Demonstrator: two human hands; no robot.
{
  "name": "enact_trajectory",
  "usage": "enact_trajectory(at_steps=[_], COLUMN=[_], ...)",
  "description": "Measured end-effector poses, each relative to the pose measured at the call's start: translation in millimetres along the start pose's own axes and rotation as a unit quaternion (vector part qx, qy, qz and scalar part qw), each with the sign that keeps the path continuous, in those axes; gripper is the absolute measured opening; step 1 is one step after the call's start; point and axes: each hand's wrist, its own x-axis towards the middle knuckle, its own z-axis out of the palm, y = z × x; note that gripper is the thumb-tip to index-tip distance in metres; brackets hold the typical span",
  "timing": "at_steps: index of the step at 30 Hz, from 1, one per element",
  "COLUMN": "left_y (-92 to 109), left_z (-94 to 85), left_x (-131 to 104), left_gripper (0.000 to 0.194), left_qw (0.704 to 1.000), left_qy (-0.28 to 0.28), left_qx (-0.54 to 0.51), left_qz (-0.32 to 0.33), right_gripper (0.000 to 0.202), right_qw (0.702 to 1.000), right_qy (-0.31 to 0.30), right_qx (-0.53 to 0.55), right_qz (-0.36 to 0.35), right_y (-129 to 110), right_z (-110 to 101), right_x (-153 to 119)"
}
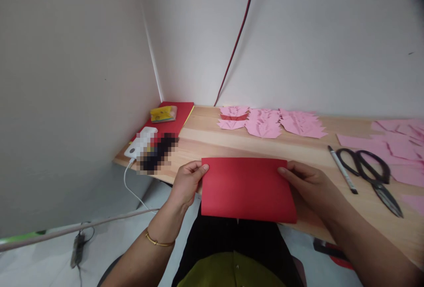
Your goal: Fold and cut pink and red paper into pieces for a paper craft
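A red sheet of paper (247,190) is held up between both hands over the table's front edge, its lower edge slightly curved. My left hand (190,181) pinches its upper left corner, thumb on top. At the upper right corner, my right hand (304,183) grips it with the thumb on the front face. Black-handled scissors (372,174) and a white pen with dark ends (342,170) lie on the table to the right of my right hand.
Along the back of the wooden table (205,141) lie pink cut papers (265,121). More pink paper (397,145) is at the right. A red stack (185,110), a yellow packet (162,114) and a white device with a cable (141,143) sit at the left.
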Motion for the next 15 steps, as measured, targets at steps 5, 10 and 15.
enact_trajectory(at_steps=[5,10,15], left_y=[0.6,0.1,-1.3], left_z=[1.3,0.1,-2.2], left_x=[-0.3,0.1,0.3], left_gripper=[0.03,0.029,0.027], left_qw=[1.0,1.0,1.0], left_qy=[0.0,-0.003,-0.008], left_qx=[0.002,0.004,0.008], left_qz=[-0.004,0.0,0.001], right_gripper=[0.035,0.033,0.033], right_qw=[1.0,1.0,0.999], right_qy=[-0.011,-0.007,-0.006], right_qx=[-0.023,-0.029,-0.035], right_qz=[-0.008,-0.008,-0.016], right_y=[3.1,4.3,1.5], right_z=[-1.2,-2.4,-1.5], right_x=[1.5,1.5,0.8])
